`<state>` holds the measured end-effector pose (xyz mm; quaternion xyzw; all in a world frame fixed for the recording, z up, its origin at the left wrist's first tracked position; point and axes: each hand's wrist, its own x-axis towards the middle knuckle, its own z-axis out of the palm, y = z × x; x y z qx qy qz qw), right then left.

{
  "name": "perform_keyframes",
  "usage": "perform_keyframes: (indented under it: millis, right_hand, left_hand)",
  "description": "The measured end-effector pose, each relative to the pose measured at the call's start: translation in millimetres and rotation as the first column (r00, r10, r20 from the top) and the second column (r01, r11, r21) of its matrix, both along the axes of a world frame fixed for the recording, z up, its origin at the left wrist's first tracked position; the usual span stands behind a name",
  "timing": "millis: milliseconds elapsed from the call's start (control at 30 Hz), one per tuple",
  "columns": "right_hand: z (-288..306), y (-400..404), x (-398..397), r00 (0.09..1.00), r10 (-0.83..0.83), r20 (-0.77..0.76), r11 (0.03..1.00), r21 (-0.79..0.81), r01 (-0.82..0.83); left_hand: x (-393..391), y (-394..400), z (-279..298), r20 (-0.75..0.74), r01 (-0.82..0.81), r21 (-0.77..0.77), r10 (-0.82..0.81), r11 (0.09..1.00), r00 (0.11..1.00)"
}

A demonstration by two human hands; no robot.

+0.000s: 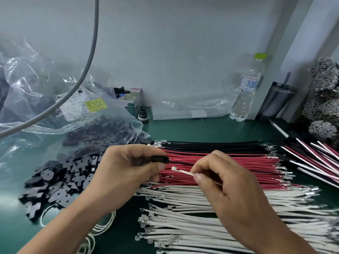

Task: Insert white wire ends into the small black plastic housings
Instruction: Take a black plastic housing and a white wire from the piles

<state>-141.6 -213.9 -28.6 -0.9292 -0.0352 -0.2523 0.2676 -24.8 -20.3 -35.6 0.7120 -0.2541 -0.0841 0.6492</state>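
My left hand (126, 167) pinches a small black plastic housing (160, 159) between thumb and fingers above the red wires. My right hand (229, 182) pinches a white wire (185, 172) near its end; its metal terminal tip points left toward the housing and sits a short gap to the housing's lower right, not touching it. A heap of loose black housings (60, 178) lies on the green mat to the left. A spread of white wires (192, 217) with terminal ends lies under my right forearm.
Rows of red wires (229, 162) and black wires (211, 144) lie behind the white ones. Clear plastic bags (45, 99) fill the left. A water bottle (245, 92), dark tumbler (275, 101) and small box (132, 101) stand by the wall. More wire bundles (315, 162) lie at right.
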Motion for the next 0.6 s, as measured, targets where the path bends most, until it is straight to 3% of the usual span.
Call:
perform_keyframes:
  millis: [167,367,600]
  right_hand:
    - [-1.6,-0.4,0.7,0.997,-0.034,0.070,0.999,0.020,0.033]
    - [-4.9,6.1,4.6,0.988,-0.078,0.130,0.992,-0.093,0.090]
    - [-3.8,2.2,5.7,0.992,-0.047,0.118,0.999,-0.010,0.049]
  left_hand:
    - [-4.3,-0.7,5.0,-0.038,0.070,-0.041,-0.071,0.997,0.997]
    - [-8.0,-2.0,5.9,-0.074,0.113,-0.062,-0.117,0.992,0.990]
    - [-9.6,-1.9,6.9,0.008,0.134,0.002,-0.134,0.991,0.991]
